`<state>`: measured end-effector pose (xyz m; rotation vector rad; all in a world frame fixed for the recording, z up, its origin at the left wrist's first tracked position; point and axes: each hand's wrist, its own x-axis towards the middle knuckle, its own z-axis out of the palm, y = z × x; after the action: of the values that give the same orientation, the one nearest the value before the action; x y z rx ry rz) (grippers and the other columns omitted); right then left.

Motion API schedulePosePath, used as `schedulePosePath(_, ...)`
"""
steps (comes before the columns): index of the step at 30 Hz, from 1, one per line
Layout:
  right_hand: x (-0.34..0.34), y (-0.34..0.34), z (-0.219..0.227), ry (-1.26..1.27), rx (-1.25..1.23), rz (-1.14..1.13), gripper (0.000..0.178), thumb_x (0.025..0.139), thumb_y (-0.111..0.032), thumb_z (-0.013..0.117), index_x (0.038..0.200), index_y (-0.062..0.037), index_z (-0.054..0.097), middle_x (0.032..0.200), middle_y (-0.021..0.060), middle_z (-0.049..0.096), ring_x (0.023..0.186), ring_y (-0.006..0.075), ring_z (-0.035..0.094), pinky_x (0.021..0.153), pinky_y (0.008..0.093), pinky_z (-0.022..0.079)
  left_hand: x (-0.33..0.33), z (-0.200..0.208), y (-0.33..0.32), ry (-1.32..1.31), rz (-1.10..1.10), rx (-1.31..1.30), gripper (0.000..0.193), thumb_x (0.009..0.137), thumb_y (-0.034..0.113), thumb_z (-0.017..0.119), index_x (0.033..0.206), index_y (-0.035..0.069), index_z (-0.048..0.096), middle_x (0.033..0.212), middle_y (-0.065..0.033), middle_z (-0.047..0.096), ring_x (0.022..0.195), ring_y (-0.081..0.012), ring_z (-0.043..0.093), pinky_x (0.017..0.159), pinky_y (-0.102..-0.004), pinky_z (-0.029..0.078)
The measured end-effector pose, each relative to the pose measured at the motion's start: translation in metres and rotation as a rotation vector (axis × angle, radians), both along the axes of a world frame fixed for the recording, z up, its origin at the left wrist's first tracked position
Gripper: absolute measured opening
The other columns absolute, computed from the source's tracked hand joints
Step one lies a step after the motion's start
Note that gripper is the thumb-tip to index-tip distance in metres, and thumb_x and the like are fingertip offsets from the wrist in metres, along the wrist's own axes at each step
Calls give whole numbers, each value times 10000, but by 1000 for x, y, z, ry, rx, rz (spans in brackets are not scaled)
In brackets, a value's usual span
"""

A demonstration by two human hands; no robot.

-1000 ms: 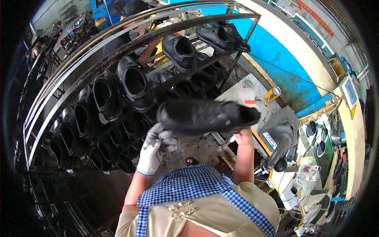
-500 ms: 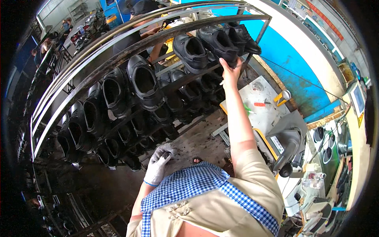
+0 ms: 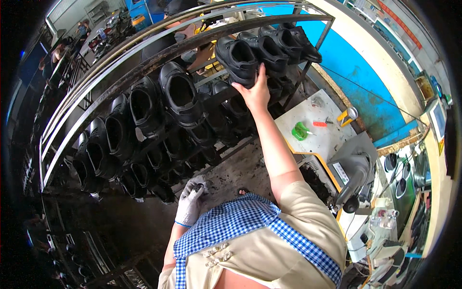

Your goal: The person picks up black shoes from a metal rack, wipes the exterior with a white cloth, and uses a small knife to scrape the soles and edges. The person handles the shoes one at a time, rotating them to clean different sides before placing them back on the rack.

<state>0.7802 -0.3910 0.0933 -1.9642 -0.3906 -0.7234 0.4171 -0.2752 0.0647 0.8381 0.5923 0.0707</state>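
My bare right hand [image 3: 257,92] reaches up to the rack and grips the heel of a black shoe [image 3: 237,59], thumb on one side and fingers on the other. That shoe stands on the top tier, its toe pointing away from me. Right of it, more black shoes [image 3: 270,52] stand close together; to its left is another black shoe [image 3: 181,93] after a gap. In a white knit glove, my left hand [image 3: 190,200] is held low near my apron [image 3: 231,219]. Its fingers are curled around something small and dark that I cannot make out.
The metal rack [image 3: 159,61] crosses in front, with more shoes on lower tiers. To the right stands a white worktable [image 3: 313,137] bearing a green bottle-like item [image 3: 301,131] and a yellow can [image 3: 347,116]. A grey machine [image 3: 353,166] is nearer me. Another person works behind the rack.
My right hand has moved left along the top tier, from a shoe farther right to the heel of this one. More of the green item shows. My left hand stays low.
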Motion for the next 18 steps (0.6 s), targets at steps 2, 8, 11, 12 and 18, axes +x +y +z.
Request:
schedulePosePath(2,9,1,-2,48,-14,-4,1034,635,-390,873,1436,-17,334,1270,255,571,1141,411,583,951,441,481,2,3,-2,-16,-26,21,203,938,93,577,1138,60,583,992,0,619,885,-106,585,809,-254,477)
schedulePosePath(8,-4,-27,-4,35,380,234,807,682,-222,858,1317,27,427,1192,189,603,1045,285,638,927,375,503,-2,-2,4,-15,-84,47,185,940,101,589,1120,58,584,979,5,611,877,-98,579,797,-245,472)
schedulePosePath(11,-47,-66,7,184,840,497,688,750,1,759,1328,29,387,1170,136,599,983,196,641,815,314,554,3,3,6,19,-106,33,186,946,115,599,1124,63,584,972,-7,611,880,-101,591,794,-252,491)
schedulePosePath(12,-60,-84,11,199,926,514,667,758,0,737,1332,11,397,1141,111,612,971,213,646,819,325,559,5,-3,7,6,-138,27,207,948,102,574,1151,61,577,1013,-23,617,908,-127,603,806,-281,511)
schedulePosePath(18,-138,-149,10,394,930,264,272,859,-219,631,1013,2,593,855,105,676,617,132,627,380,178,295,25,-9,4,-113,-323,-37,318,937,120,574,1246,60,529,1149,-54,589,1009,-185,603,858,-369,530)
